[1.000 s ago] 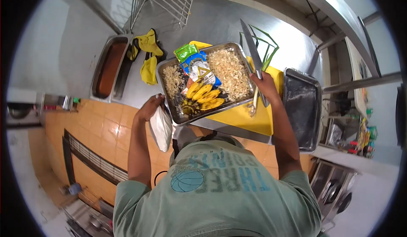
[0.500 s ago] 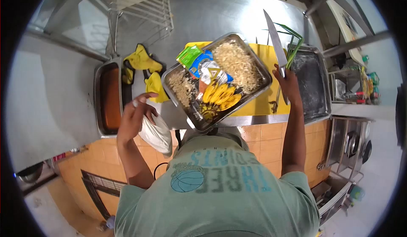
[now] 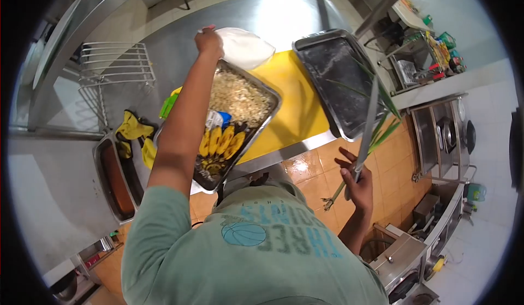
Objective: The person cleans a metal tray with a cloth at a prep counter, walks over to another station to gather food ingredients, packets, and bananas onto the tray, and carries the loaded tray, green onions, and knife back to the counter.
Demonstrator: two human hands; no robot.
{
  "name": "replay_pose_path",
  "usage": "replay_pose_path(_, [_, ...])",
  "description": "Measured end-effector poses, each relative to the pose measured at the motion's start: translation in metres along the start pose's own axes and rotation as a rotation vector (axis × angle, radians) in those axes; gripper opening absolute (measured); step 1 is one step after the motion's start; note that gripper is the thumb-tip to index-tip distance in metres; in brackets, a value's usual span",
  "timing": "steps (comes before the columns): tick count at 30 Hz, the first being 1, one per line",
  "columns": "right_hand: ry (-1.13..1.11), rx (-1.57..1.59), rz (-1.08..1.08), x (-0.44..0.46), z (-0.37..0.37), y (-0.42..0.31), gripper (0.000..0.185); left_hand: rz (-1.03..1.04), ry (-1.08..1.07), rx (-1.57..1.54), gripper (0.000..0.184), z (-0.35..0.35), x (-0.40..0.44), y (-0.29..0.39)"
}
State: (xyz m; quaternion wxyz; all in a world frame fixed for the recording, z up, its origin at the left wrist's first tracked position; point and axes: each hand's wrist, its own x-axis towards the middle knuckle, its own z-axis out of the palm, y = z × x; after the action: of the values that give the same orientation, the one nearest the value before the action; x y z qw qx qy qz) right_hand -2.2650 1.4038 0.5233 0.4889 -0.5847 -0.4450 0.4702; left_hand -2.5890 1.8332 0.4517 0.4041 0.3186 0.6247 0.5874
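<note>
My left hand reaches over the far side of a metal tray, its fingers closed on a white cloth that lies against the yellow cutting board. In my right hand, off the table's near edge, are a large knife and green onions, blade and leaves pointing away from me. The metal tray holds pale chopped pieces, yellow bananas and a blue-and-white packet. My left forearm covers part of the tray.
A dark, shallow metal tray stands at the table's right. Left are yellow-and-black gloves, a container of reddish-brown liquid and a wire rack. A metal shelf unit stands on the right.
My left hand has carried the white cloth from the near left to the far side of the board. My right hand has drawn back off the table with the knife and green onions.
</note>
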Motion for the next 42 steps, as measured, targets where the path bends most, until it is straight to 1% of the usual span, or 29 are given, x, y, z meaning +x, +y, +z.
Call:
replay_pose_path(1, [-0.023,-0.029,0.035,0.001,-0.004,-0.004,0.018,-0.051,0.033,-0.037,0.031,0.028,0.013,-0.021])
replay_pose_path(2, [-0.047,-0.057,0.071,0.002,-0.008,-0.009,0.025,-0.102,0.067,-0.072,0.03,0.055,0.025,-0.042])
replay_pose_path(3, [-0.059,-0.068,0.058,0.003,-0.016,-0.001,0.016,-0.155,0.101,-0.107,0.029,0.075,0.029,-0.054])
replay_pose_path(4, [-0.1,-0.117,0.05,0.006,-0.022,-0.002,0.016,-0.199,0.077,-0.129,0.03,0.086,0.029,-0.053])
replay_pose_path(6, [-0.182,-0.216,0.035,0.013,-0.026,-0.004,0.022,-0.289,0.03,-0.171,0.037,0.103,0.033,-0.05])
replay_pose_path(7, [-0.224,-0.257,0.05,0.017,-0.029,0.002,0.027,-0.333,0.04,-0.193,0.043,0.093,0.035,-0.048])
replay_pose_path(8, [-0.267,-0.299,0.064,0.022,-0.033,0.008,0.032,-0.112,-0.041,0.01,0.051,0.08,0.032,-0.038])
replay_pose_path(9, [-0.293,-0.293,0.051,0.025,-0.03,0.008,0.029,0.105,-0.122,0.219,0.06,0.069,0.028,-0.029])
replay_pose_path(10, [-0.319,-0.287,0.039,0.027,-0.024,0.008,0.026,0.216,-0.136,0.308,0.07,0.064,0.028,-0.028])
replay_pose_path(11, [-0.345,-0.257,0.009,0.03,-0.019,0.007,0.022,0.264,-0.22,0.28,0.067,0.039,0.019,-0.019])
replay_pose_path(12, [-0.37,-0.225,-0.019,0.032,-0.015,0.005,0.019,0.37,-0.282,0.341,0.066,0.008,-0.012,0.002])
replay_pose_path(13, [-0.396,-0.192,-0.046,0.035,-0.011,0.001,0.016,0.575,-0.403,0.491,0.066,-0.037,-0.033,0.026])
replay_pose_path(14, [-0.413,-0.223,-0.054,0.037,-0.007,-0.01,0.017,0.775,-0.537,0.647,0.067,-0.081,-0.048,0.043])
replay_pose_path(16, [-0.457,-0.197,-0.077,0.04,-0.007,-0.012,0.018,0.919,-0.481,1.093,0.079,-0.206,-0.059,0.049])
replay_pose_path(18, [-0.479,-0.193,-0.097,0.043,-0.007,-0.011,0.019,0.653,-0.483,1.522,0.105,-0.321,-0.083,0.055])
replay_pose_path(20, [-0.481,-0.224,-0.129,0.043,-0.004,-0.013,0.02,-0.127,-0.348,1.822,0.129,-0.368,-0.115,0.056])
replay_pose_path(22, [-0.45,-0.234,-0.143,0.039,0.004,-0.016,0.016,-0.098,-0.498,1.761,0.143,-0.407,-0.101,0.004])
replay_pose_path(25, [-0.41,-0.221,-0.171,0.033,0.015,-0.02,0.029,-0.154,-0.464,1.724,0.139,-0.364,-0.135,0.004])
replay_pose_path(28, [-0.465,-0.341,-0.284,0.033,0.022,-0.023,0.02,-0.02,-0.588,1.528,0.132,-0.402,-0.097,-0.017])
replay_pose_path(29, [-0.463,-0.317,-0.242,0.031,0.026,-0.023,0.015,0.162,-0.596,1.525,0.117,-0.418,-0.08,-0.028])
replay_pose_path(31, [-0.447,-0.271,-0.149,0.021,0.034,-0.023,0.009,0.181,-0.599,1.576,0.103,-0.429,-0.036,-0.027])
replay_pose_path(32, [-0.439,-0.268,-0.139,0.016,0.038,-0.023,0.008,0.194,-0.609,1.6,0.096,-0.425,-0.025,-0.025])
replay_pose_path(34, [-0.424,-0.263,-0.118,0.011,0.045,-0.024,0.011,0.276,-0.257,1.658,0.079,-0.406,-0.015,-0.012])
replay_pose_path(35, [-0.462,-0.318,-0.157,0.012,0.047,-0.024,0.012,0.315,-0.079,1.673,0.07,-0.394,-0.013,-0.002])
replay_pose_path(38, [-0.444,-0.238,-0.128,0.007,0.056,-0.015,0.01,0.714,0.369,1.596,0.059,-0.38,-0.027,0.0])
replay_pose_path(39, [-0.41,-0.237,-0.082,0.006,0.06,-0.018,0.009,0.747,0.355,1.4,0.061,-0.38,-0.034,-0.008])
replay_pose_path(41, [-0.375,-0.233,-0.072,0.005,0.058,-0.01,0.009,0.792,0.326,1.008,0.067,-0.383,-0.058,-0.03])
replay_pose_path(42, [-0.357,-0.231,-0.067,0.005,0.057,-0.007,0.01,0.55,0.335,0.823,0.072,-0.378,-0.088,-0.048])
